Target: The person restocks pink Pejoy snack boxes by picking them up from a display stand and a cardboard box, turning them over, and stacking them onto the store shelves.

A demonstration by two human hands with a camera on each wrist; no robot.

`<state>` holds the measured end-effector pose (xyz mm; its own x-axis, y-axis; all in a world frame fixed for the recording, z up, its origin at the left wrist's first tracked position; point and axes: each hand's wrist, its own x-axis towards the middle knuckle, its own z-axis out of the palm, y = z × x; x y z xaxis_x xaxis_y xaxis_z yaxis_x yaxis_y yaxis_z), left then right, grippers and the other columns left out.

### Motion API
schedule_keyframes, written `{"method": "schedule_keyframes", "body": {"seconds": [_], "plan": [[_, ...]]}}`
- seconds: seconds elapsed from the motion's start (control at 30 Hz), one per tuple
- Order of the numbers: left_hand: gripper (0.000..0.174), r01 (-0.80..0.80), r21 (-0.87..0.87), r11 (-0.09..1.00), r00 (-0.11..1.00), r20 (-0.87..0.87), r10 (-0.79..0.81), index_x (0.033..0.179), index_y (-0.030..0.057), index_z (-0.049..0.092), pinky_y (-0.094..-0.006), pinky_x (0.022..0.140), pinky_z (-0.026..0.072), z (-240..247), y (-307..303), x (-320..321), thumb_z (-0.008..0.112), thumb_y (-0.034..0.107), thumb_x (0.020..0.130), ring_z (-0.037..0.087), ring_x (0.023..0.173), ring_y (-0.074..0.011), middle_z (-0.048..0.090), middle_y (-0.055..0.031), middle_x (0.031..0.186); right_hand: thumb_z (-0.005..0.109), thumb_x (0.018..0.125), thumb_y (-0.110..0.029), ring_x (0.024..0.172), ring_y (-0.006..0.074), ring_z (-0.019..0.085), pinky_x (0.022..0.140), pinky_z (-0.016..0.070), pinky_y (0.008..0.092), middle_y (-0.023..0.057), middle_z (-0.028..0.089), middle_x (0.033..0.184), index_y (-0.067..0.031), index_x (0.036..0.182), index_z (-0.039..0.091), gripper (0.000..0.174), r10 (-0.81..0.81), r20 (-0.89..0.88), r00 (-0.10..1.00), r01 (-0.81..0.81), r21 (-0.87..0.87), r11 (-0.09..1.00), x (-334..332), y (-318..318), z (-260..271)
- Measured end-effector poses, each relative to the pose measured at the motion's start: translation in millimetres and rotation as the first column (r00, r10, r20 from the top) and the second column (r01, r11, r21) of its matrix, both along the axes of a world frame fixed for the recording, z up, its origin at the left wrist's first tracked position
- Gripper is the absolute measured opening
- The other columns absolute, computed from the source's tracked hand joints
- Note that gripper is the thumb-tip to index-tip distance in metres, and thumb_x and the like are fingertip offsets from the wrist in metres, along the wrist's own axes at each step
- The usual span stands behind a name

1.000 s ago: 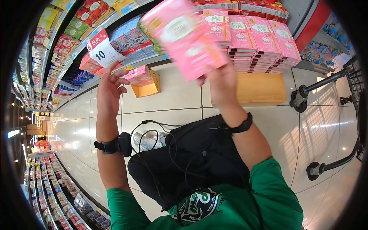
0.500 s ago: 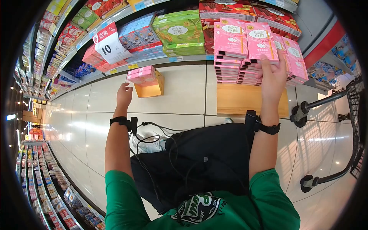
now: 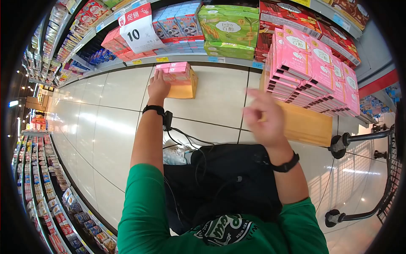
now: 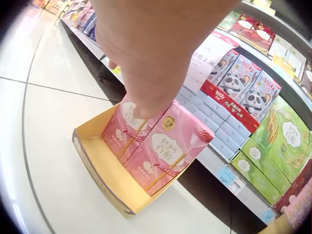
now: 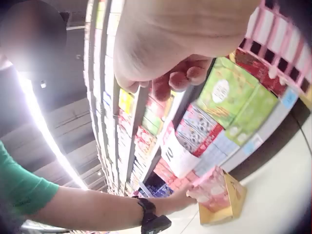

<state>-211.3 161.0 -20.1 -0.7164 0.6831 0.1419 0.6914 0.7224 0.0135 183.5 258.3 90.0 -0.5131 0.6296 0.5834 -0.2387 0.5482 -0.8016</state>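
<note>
In the head view my left hand (image 3: 159,88) reaches down to several small pink Pejoy boxes (image 3: 179,67), its fingertips at their near left edge. The boxes stand upright in the back of an open yellow carton (image 4: 100,175) on the floor; in the left wrist view a fingertip overlaps one box's front, and my hand hides the other fingers. My right hand (image 3: 266,118), blurred and holding nothing, is raised over the floor with loosely bent fingers. Right of it rises a tall stack of pink Pejoy boxes (image 3: 319,63), resting on a yellow cardboard base (image 3: 306,125).
Behind the carton, a low shelf holds green Pejoy boxes (image 3: 228,25), blue Pocky boxes (image 4: 241,80) and red boxes (image 3: 289,17). A sale sign (image 3: 137,29) hangs from the shelf. Black cart legs (image 3: 363,137) stand at right. A cable (image 3: 184,134) hangs by my legs.
My right hand carried a pink box to the stack, let go of it there, and has drawn back left. My left hand has moved to the boxes in the carton.
</note>
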Motion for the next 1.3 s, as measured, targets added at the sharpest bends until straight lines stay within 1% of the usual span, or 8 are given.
{"method": "schedule_keyframes", "body": {"seconds": [0.37, 0.5, 0.63, 0.7, 0.83, 1.13, 1.23, 1.3], "plan": [[0.027, 0.308, 0.159, 0.938, 0.939, -0.210, -0.272, 0.102, 0.0141, 0.067, -0.0442, 0.092, 0.0421, 6.2, -56.3, -9.9, 0.071, 0.024, 0.078, 0.053, 0.113, -0.0263, 0.060, -0.0045, 0.116, 0.061, 0.093, -0.016, 0.054, 0.0034, 0.039, 0.052, 0.0324, 0.0215, -0.0047, 0.046, 0.058, -0.0024, 0.116, 0.059, 0.027, 0.094, 0.204, 0.974, -0.027, -0.311, 0.950, -15.2, 29.6, -38.0], [0.038, 0.030, 0.580, 0.814, 0.935, 0.272, -0.228, 0.114, 0.0058, 0.062, -0.0308, 0.059, 0.0492, 46.8, -78.1, -9.1, 0.065, 0.033, 0.089, 0.061, 0.063, -0.0177, 0.065, -0.0078, 0.076, 0.061, 0.094, -0.018, 0.057, 0.0034, 0.042, 0.054, 0.0343, 0.0215, -0.0037, 0.049, 0.061, -0.0030, 0.119, 0.057, 0.030, 0.182, 0.230, 0.956, -0.076, -0.406, 0.911, -15.3, 30.6, -42.2], [0.040, -0.311, 0.587, 0.747, 0.675, 0.690, -0.261, 0.123, 0.0072, 0.059, -0.0201, 0.053, 0.0406, 124.0, -88.7, 19.1, 0.060, 0.032, 0.092, 0.054, 0.062, -0.0048, 0.064, 0.0007, 0.078, 0.062, 0.093, -0.019, 0.061, 0.0041, 0.046, 0.057, 0.0372, 0.0211, -0.0021, 0.053, 0.066, -0.0044, 0.118, 0.057, 0.030, 0.303, 0.306, 0.903, -0.142, -0.452, 0.881, -20.3, 31.3, -49.9], [0.041, -0.440, 0.501, 0.745, 0.115, 0.854, -0.507, 0.128, 0.0050, 0.055, -0.0245, 0.063, 0.0508, 148.2, -91.3, 31.6, 0.058, 0.027, 0.094, 0.064, 0.075, -0.0109, 0.068, -0.0049, 0.097, 0.062, 0.093, -0.020, 0.061, 0.0047, 0.047, 0.058, 0.0381, 0.0213, -0.0018, 0.053, 0.066, -0.0049, 0.117, 0.058, 0.029, 0.315, 0.341, 0.886, -0.145, -0.441, 0.886, -20.7, 30.1, -49.6], [0.038, -0.512, 0.437, 0.740, -0.228, 0.761, -0.608, 0.126, 0.0000, 0.053, -0.0359, 0.088, 0.0552, 186.0, -82.8, 81.8, 0.055, 0.022, 0.095, 0.067, 0.097, -0.0196, 0.066, -0.0124, 0.113, 0.062, 0.093, -0.021, 0.063, 0.0060, 0.050, 0.060, 0.0401, 0.0224, -0.0013, 0.054, 0.066, -0.0061, 0.115, 0.060, 0.027, 0.307, 0.390, 0.868, -0.117, -0.440, 0.891, -18.8, 31.6, -55.0], [0.035, -0.440, 0.447, 0.779, -0.224, 0.786, -0.577, 0.121, 0.0003, 0.054, -0.0333, 0.082, 0.0572, 193.0, -63.6, 132.7, 0.055, 0.025, 0.096, 0.068, 0.092, -0.0186, 0.066, -0.0120, 0.111, 0.056, 0.096, -0.030, 0.067, 0.0054, 0.052, 0.059, 0.0408, 0.0206, -0.0006, 0.058, 0.072, -0.0058, 0.117, 0.059, 0.032, 0.392, 0.318, 0.864, -0.223, -0.455, 0.862, -11.2, 22.2, -42.3], [0.041, -0.410, 0.519, 0.750, -0.094, 0.794, -0.601, 0.128, 0.0020, 0.052, -0.0299, 0.078, 0.0545, 190.6, -51.7, 137.5, 0.055, 0.027, 0.096, 0.065, 0.093, -0.0122, 0.066, -0.0087, 0.110, 0.047, 0.097, -0.046, 0.067, 0.0090, 0.058, 0.060, 0.0453, 0.0216, 0.0052, 0.064, 0.079, -0.0027, 0.123, 0.055, 0.051, 0.666, 0.003, 0.746, -0.546, -0.569, 0.614, -3.5, 8.8, -28.5], [0.039, -0.269, 0.664, 0.697, 0.294, 0.746, -0.597, 0.128, 0.0065, 0.054, -0.0211, 0.060, 0.0467, 192.8, -50.5, 144.7, 0.055, 0.029, 0.097, 0.060, 0.078, -0.0037, 0.065, 0.0000, 0.095, 0.048, 0.098, -0.043, 0.067, 0.0100, 0.059, 0.059, 0.0458, 0.0223, 0.0065, 0.065, 0.081, -0.0032, 0.125, 0.053, 0.048, 0.707, -0.120, 0.697, -0.617, -0.601, 0.507, -4.0, -10.0, -17.9]]}}
